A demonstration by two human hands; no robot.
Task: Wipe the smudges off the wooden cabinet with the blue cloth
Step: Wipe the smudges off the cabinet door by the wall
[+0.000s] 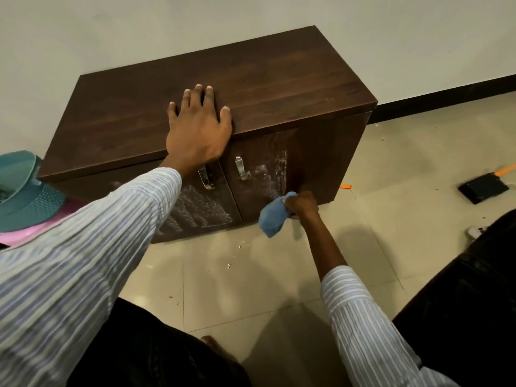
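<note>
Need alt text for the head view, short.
A person's right hand holds a blue cloth at the wooden cabinet front, where white smudges cover both doors; the left hand lies flat on top.

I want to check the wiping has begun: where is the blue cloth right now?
In the head view, the blue cloth is bunched in the right hand, low against the wooden cabinet's right door, beside the white smudges.

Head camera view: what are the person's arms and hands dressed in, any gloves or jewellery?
Both arms wear long sleeves of a white shirt with thin blue vertical stripes: the left sleeve looks loose and creased, the right sleeve ends at a cuff on the forearm. The left hand and right hand are bare, no gloves, rings or watch visible.
</note>
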